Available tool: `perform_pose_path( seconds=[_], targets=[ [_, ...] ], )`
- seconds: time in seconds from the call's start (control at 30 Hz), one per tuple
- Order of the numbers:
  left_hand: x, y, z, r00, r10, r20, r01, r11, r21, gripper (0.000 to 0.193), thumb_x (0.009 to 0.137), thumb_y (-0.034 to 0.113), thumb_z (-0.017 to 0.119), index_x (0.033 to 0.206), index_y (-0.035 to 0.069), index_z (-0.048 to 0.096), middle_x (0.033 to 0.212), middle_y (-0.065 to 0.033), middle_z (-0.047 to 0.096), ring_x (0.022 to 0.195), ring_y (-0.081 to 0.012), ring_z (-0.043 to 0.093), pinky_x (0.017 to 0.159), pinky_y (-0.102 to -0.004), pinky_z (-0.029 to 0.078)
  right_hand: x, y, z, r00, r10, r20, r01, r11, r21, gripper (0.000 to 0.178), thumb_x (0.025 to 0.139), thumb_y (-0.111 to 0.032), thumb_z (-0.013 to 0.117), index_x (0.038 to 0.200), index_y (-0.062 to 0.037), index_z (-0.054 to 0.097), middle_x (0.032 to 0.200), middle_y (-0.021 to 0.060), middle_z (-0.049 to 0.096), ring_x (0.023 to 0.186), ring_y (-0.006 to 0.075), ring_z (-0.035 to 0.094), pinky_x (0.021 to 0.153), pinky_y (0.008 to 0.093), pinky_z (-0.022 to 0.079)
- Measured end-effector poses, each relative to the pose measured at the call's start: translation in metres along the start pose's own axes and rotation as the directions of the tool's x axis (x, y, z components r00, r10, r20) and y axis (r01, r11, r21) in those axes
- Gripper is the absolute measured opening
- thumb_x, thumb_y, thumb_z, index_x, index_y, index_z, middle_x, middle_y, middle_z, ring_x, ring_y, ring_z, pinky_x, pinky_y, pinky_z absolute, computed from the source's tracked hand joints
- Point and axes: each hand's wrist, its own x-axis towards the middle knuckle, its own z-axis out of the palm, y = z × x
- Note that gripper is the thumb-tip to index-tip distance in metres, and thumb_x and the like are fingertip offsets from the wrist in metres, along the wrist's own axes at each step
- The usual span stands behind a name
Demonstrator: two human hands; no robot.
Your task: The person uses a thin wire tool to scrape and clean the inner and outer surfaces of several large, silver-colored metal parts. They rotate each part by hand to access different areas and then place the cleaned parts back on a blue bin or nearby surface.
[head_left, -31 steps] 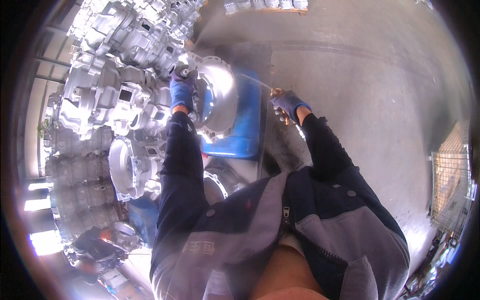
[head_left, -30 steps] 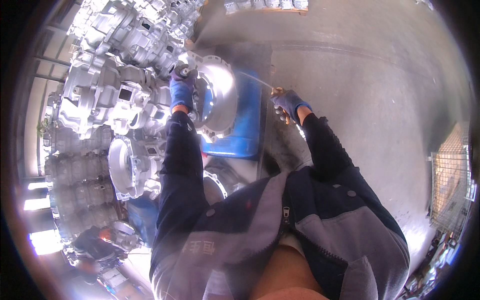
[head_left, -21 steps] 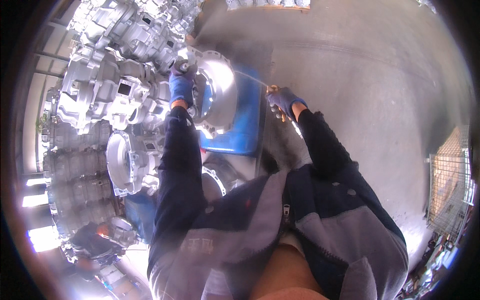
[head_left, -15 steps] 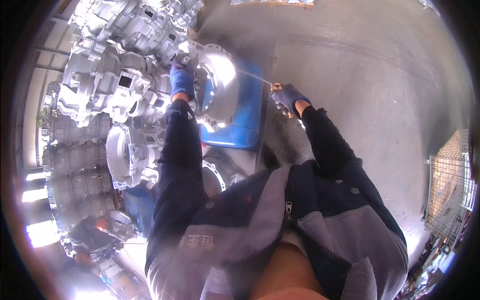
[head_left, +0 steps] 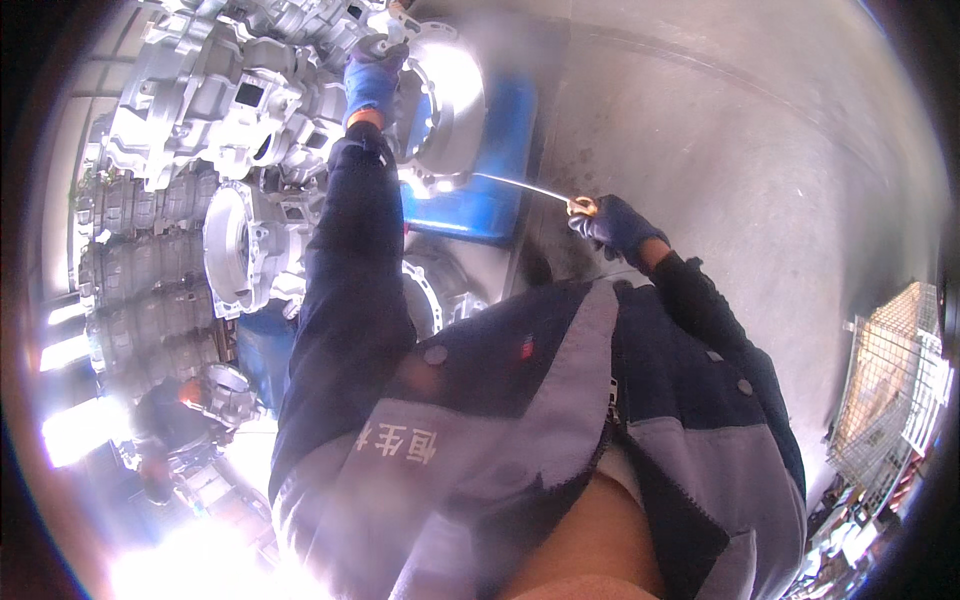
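At upper centre, the left hand (head_left: 372,80), grip unclear, seemingly steadies the flanged casting (head_left: 460,105); the right hand (head_left: 622,228), grip clenched around the thin-rod tool (head_left: 530,187), points it there.

A: What sort of place are we in?

B: Factory workshop, metal parts. We've got silver castings (head_left: 165,105) heaped on the left, many alike, plus stacked rows of duller housings (head_left: 150,265) lower down that side.

A: Could be just storage?

B: We see work gear too: flanged casting (head_left: 462,90) by a blue plastic container (head_left: 510,150), thin metal rod (head_left: 530,186) in use range, navy-and-grey work jacket (head_left: 520,430).

A: Surroundings?

B: Hard grey floor (head_left: 700,150), dark-stained in spots. Wire mesh cage (head_left: 885,385) at right. Co-worker (head_left: 172,415) lower left, blurred, so we can't read their job.
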Motion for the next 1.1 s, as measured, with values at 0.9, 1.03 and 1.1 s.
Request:
perform_pose_path(
  seconds=[0.9, 1.03, 1.1],
  targets=[
    [-0.025, 0.042, -0.007, 0.995, -0.097, 0.007, 0.096, 0.994, 0.058, 0.051, 0.077, 0.035, 0.077, 0.119, 0.011, 0.061, 0.103, -0.0138, 0.069, 0.092, -0.0217, 0.066, 0.083, -0.0354, 0.053, -0.054, -0.008, 0.003, 0.946, -0.247, -0.209, 0.271, 0.958, 0.094, 0.024, 0.091, -0.014, 0.064, 0.113, -0.0058, 0.067, 0.075, 0.0029, 0.06, 0.055, 0.0084, 0.056, 0.042, 0.0236, 0.044],
    [-0.032, 0.036, -0.007, 1.0, -0.006, -0.014, 0.001, 0.958, -0.286, 0.041, 0.089, 0.034, 0.066, 0.118, 0.006, 0.06, 0.105, -0.0143, 0.067, 0.093, -0.0235, 0.064, 0.085, -0.0342, 0.05, -0.052, -0.044, -0.028, 0.973, -0.007, -0.229, 0.124, 0.855, 0.503, 0.023, 0.091, -0.013, 0.065, 0.114, -0.0076, 0.067, 0.074, 0.0015, 0.062, 0.058, 0.0081, 0.057, 0.048, 0.0241, 0.046],
    [-0.037, 0.033, -0.011, 0.983, 0.181, -0.034, -0.183, 0.941, -0.283, 0.034, 0.094, 0.031, 0.06, 0.116, 0.005, 0.061, 0.105, -0.012, 0.066, 0.095, -0.0213, 0.062, 0.086, -0.033, 0.048, -0.048, -0.062, -0.034, 0.936, -0.072, -0.344, 0.237, 0.852, 0.466, 0.024, 0.091, -0.011, 0.063, 0.115, -0.0102, 0.068, 0.076, 0.0011, 0.065, 0.06, 0.0081, 0.058, 0.053, 0.0248, 0.048]
  ],
)
